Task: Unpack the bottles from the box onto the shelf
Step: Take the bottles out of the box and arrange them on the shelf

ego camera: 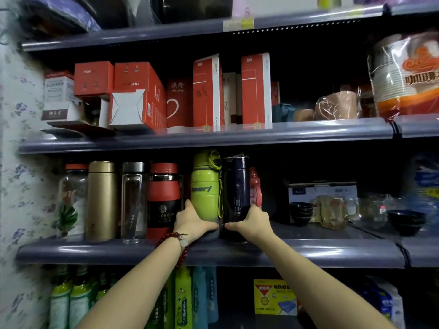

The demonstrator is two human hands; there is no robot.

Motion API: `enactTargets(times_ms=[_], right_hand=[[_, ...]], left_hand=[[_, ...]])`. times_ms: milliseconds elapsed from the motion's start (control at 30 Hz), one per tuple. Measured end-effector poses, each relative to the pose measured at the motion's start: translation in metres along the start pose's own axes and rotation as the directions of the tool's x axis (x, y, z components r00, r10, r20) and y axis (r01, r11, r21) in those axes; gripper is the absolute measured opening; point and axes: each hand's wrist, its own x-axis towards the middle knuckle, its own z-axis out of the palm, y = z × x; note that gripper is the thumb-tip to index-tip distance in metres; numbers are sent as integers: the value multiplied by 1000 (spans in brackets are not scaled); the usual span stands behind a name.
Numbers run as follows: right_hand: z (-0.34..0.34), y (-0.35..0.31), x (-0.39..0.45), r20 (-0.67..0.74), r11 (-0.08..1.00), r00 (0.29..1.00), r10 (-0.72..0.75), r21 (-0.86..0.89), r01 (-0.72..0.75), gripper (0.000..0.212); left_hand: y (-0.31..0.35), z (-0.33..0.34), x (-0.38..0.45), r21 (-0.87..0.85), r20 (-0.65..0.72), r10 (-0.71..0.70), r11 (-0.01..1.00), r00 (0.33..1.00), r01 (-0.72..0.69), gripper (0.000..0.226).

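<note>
My left hand grips the base of a lime-green sport bottle standing upright on the middle shelf. Right beside it stands a dark navy flask, whose base my right hand grips. The two bottles touch side by side. A small red bottle stands just behind the navy flask. To the left of the green bottle stand a red and black bottle, a clear glass bottle, a gold flask and a round glass bottle. No box of bottles is in view.
Red cartons fill the shelf above. Dark bowls, a glass mug and a white box sit on the middle shelf to the right. Green and blue bottles stand on the shelf below. A floral wall bounds the left.
</note>
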Motion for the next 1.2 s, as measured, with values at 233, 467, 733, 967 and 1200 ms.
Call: enactTargets(times_ms=[233, 467, 733, 967, 1200], right_hand=[[6, -1, -10, -27, 1000, 999, -18, 4, 18, 68], [3, 0, -10, 15, 999, 999, -35, 1, 35, 66], [4, 4, -15, 30, 998, 998, -57, -1, 57, 73], [2, 0, -23, 64, 991, 997, -37, -122, 44, 80], [-12, -5, -37, 73, 930, 995, -67, -356, 88, 40]], left_hand=[[-3, 1, -7, -7, -52, -12, 1000, 999, 12, 82], [-1, 1, -11, 25, -80, -30, 999, 996, 33, 87], [-6, -5, -9, 115, -6, -33, 993, 999, 33, 81], [-9, -9, -20, 170, 39, 6, 985, 999, -13, 71], [-22, -20, -37, 465, 66, 154, 869, 986, -167, 47]])
